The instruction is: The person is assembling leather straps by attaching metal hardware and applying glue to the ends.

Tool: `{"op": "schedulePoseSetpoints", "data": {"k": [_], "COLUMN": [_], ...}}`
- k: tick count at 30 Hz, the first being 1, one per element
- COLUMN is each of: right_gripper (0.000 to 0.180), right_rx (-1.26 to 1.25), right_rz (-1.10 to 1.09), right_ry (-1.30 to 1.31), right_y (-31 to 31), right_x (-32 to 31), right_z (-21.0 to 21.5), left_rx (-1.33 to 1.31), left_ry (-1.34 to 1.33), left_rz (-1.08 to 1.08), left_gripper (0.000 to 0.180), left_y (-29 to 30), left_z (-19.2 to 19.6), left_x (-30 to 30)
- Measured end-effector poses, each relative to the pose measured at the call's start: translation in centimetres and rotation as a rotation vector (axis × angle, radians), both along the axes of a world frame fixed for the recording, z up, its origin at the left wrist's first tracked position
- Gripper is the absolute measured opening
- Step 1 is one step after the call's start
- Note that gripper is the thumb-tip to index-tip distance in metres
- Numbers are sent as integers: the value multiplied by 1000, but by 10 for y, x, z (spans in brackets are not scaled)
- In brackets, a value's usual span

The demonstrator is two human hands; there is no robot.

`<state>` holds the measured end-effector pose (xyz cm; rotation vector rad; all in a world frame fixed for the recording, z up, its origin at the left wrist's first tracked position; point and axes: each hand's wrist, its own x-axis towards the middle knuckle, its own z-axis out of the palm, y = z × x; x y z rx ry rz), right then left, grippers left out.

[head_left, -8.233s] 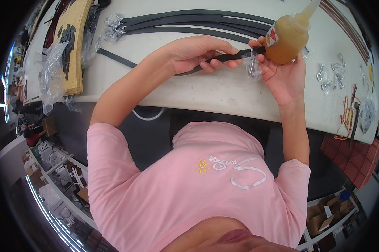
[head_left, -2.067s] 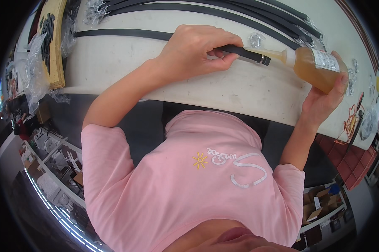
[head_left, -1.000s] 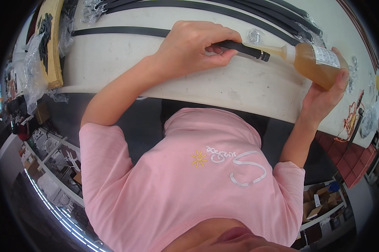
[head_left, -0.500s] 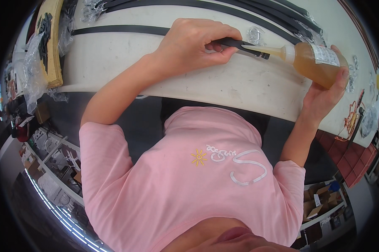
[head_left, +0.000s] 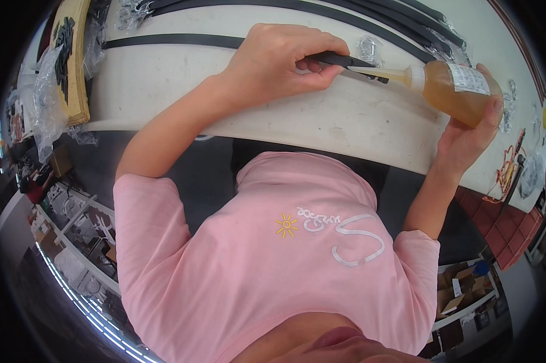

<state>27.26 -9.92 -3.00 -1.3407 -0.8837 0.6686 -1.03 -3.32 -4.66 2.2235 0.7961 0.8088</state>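
Note:
My left hand (head_left: 288, 60) is closed, pinching the end of a black strap (head_left: 334, 58) between thumb and fingers above the table. Past the fingertips, the strap end seems parted into two pieces, an upper one and a lower one with small dark bands. In my right hand (head_left: 475, 130) is a clear squeeze bottle (head_left: 440, 97) of amber liquid with a white label, tipped on its side. Its long thin nozzle (head_left: 385, 73) points left and reaches in at the parted strap end. Whether any liquid comes out is too small to see.
On the white table (head_left: 273, 121), one black strap (head_left: 164, 40) runs leftward from behind my left hand. More black straps (head_left: 400, 18) lie along the far side. A small clear plastic bag (head_left: 368, 48) sits behind the nozzle. At left stands a wooden tray (head_left: 76, 103) with short black pieces.
The strap end in my left hand has turned slightly, and a gap now shows between its upper and lower pieces around the nozzle tip. The bottle has hardly moved.

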Motion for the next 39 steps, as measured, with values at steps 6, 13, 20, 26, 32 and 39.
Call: {"op": "schedulePoseSetpoints", "data": {"k": [6, 13, 20, 26, 32, 39], "right_gripper": [56, 57, 55, 53, 52, 53], "right_rx": [-8, -3, 15, -12, -21, -19], "right_rz": [12, -168, -19, -37, -10, -4], "right_ry": [29, 193, 45, 24, 39, 29], "right_y": [1, 4, 0, -2, -1, 0], "right_x": [0, -5, -1, -1, -2, -2], "right_z": [-3, 11, 1, 7, 3, 0], "left_rx": [11, -6, 8, 7, -5, 15], "left_ry": [6, -2, 5, -6, 0, 33], "left_rz": [12, 2, 12, -6, 7, 4], "left_gripper": [21, 22, 22, 23, 23, 23], "left_y": [-1, 0, -2, 1, 0, -1], "left_z": [-1, 2, 1, 1, 1, 1], "left_x": [-2, 1, -2, 2, -1, -3]}}
